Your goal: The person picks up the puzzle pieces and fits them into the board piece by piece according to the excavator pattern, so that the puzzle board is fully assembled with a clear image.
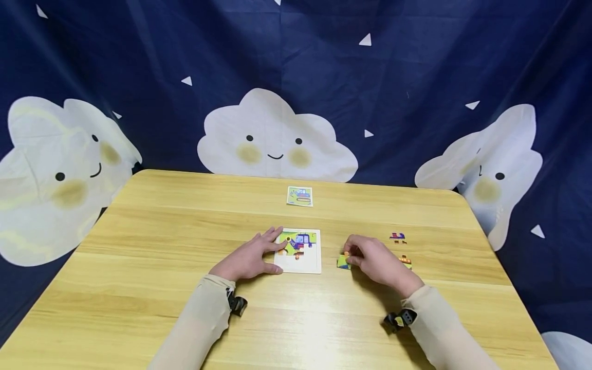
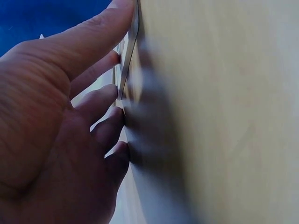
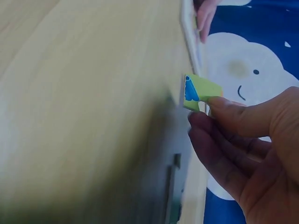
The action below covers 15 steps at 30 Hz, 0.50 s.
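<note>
A white-framed jigsaw puzzle board [image 1: 300, 266] lies on the table, its upper part filled with pieces showing a vehicle and its lower part bare white. My left hand [image 1: 251, 256] rests on the board's left side with fingers spread and thumb at the lower left corner. Just right of the board, my right hand [image 1: 375, 258] pinches a green puzzle piece [image 3: 202, 88] with a blue patch between thumb and fingers. In the right wrist view the piece is held tilted up, near the board's edge.
A small picture card [image 1: 299, 196] of a vehicle lies behind the board. A purple and orange puzzle piece [image 1: 398, 237] lies right of my right hand. Another piece, orange and green [image 1: 405, 261], is partly hidden by that hand. A dark blue cloud-printed curtain [image 1: 277, 67] hangs behind the table.
</note>
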### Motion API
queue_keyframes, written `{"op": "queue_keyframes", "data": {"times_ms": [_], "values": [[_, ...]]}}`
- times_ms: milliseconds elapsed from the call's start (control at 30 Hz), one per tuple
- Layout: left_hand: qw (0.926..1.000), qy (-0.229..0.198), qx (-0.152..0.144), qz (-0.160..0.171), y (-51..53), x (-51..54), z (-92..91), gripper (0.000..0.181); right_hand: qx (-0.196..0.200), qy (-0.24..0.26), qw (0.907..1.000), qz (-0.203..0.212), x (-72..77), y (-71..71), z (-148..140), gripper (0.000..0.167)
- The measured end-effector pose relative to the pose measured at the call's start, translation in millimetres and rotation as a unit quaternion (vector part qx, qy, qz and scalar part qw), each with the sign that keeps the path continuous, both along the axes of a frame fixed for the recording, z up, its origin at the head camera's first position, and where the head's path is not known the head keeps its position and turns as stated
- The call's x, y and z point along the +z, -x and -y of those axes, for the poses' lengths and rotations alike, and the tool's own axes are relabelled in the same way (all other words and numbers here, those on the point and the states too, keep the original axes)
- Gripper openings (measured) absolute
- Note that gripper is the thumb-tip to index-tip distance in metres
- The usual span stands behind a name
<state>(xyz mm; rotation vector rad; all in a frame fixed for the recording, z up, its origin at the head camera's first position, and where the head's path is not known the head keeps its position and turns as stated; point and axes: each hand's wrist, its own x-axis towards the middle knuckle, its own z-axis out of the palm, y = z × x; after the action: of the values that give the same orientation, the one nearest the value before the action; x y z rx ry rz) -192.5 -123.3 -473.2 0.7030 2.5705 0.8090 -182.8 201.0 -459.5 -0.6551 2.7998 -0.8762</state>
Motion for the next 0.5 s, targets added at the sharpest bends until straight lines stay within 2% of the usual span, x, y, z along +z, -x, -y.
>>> {"op": "queue_keyframes", "data": {"times_ms": [167,333,500], "values": [[1.0000,0.000,0.006,0.005,0.3,-0.3,0.2,0.069,-0.018,0.063,0.9978,0.015,5.7,-0.3,11.2,0.015],[1.0000,0.002,0.002,-0.003,0.1,-0.6,1.5,0.069,-0.008,0.129,0.9902,0.052,4.9,0.1,35.3,0.014],[1.0000,0.003,-0.002,-0.007,0.5,0.1,0.4,0.069,-0.026,0.149,0.9862,0.069,0.6,0.4,63.2,0.017]]}}
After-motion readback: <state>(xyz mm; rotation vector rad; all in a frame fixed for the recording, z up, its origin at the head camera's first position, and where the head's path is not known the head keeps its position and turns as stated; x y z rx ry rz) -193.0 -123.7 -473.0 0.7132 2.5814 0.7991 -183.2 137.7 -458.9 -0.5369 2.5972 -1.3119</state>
